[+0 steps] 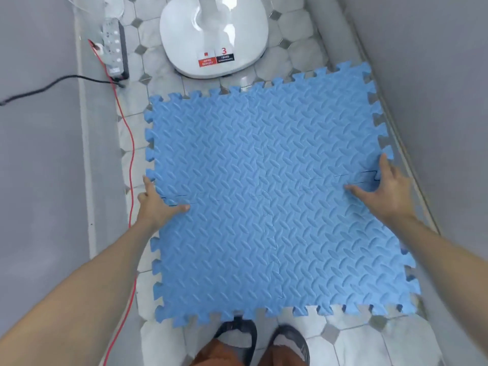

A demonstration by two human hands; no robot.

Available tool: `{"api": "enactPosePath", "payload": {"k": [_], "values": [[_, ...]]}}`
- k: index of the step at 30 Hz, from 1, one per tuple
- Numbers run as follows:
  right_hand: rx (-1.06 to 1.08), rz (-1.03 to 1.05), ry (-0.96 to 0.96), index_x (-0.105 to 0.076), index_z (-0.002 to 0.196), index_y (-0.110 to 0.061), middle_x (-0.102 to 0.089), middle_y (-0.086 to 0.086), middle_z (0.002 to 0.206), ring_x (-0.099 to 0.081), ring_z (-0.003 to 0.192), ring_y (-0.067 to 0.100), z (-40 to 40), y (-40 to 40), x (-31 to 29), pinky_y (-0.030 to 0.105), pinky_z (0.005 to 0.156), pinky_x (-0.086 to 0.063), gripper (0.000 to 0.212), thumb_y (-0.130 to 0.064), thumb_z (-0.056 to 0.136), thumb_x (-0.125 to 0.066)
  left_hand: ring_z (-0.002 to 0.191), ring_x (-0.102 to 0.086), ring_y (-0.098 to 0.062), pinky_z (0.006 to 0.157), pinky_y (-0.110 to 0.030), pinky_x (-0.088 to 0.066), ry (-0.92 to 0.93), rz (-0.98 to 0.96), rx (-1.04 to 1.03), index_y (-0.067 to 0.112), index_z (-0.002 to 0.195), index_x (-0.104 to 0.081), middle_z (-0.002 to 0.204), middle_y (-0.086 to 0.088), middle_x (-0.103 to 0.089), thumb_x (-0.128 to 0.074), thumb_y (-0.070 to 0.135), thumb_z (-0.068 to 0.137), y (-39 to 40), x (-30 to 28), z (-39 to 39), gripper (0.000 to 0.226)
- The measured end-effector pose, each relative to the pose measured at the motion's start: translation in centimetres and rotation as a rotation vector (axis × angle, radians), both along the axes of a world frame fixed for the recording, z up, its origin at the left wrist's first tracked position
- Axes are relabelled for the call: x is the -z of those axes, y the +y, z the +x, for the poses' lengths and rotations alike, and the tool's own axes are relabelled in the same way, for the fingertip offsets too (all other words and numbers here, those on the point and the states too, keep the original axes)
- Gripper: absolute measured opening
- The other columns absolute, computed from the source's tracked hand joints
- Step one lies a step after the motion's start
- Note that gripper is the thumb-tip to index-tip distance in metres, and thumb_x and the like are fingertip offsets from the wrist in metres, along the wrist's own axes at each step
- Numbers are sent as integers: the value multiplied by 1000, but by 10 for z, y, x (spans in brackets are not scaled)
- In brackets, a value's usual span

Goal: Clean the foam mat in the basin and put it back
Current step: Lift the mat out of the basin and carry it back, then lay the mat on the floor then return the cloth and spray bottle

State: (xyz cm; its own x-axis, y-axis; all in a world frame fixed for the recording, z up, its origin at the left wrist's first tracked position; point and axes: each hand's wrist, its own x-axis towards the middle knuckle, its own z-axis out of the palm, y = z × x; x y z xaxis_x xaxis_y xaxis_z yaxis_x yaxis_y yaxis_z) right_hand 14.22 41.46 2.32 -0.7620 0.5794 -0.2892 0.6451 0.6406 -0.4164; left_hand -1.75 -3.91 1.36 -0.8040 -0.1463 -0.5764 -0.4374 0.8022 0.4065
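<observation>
Foam mat (266, 196) is lying flat on the tiled floor (158, 339), between a red cable (131, 165) and the wall, below a white fan base (214, 35). Likely light, soft and floppy, its joined tiles apt to separate at seams; best gripped at opposite edges. Left hand (158, 204) is pinching the left edge, thumb on top. Right hand (383, 188) is resting spread at the right edge, thumb on top; grip unclear.
</observation>
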Motion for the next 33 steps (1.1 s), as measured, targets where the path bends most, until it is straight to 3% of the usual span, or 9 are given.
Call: {"api": "enactPosePath", "payload": {"k": [5, 10, 18, 24, 33], "values": [[-26, -8, -70, -17, 155, -25, -36, 15, 148, -35, 134, 38, -23, 4, 77, 50, 113, -33, 118, -67, 62, -76, 139, -30, -33, 111, -45, -30, -16, 12, 22, 29, 152, 10, 151, -15, -14, -90, 36, 59, -2, 72, -20, 137], [-88, -36, -112, -21, 154, -26, -29, 16, 153, -29, 140, 33, -37, 7, 123, 42, 114, -26, 111, -51, 66, -83, 142, -25, -34, 114, -46, -27, -18, -28, 68, 28, 152, 9, 154, -17, -9, -87, 43, 61, -9, 120, -30, 133], [-145, 7, -270, -15, 156, -22, -22, 24, 157, -20, 145, 38, -48, -2, 142, 47, 118, -23, 105, -49, 75, -77, 143, -19, -36, 114, -48, -26, -8, -159, 178, 21, 153, 5, 157, -16, -7, -76, 54, 71, -4, 122, -24, 120], [-238, -9, -419, -6, 157, -18, -9, 14, 163, -6, 150, 34, -27, -55, 42, 47, 119, -20, 99, -42, 86, -70, 144, -18, -36, 114, -51, -24, 0, -249, 410, 16, 153, -4, 159, -16, -8, -58, 58, 84, 36, 30, 6, 98], [-145, -133, -438, -4, 157, -16, -10, 6, 164, -3, 152, 28, 31, -87, -187, 40, 121, -12, 84, -56, 95, -45, 145, -21, -33, 116, -47, -23, -24, -214, 646, 13, 153, -6, 160, -15, -10, -43, 55, 94, 86, -196, 56, 82]]}}
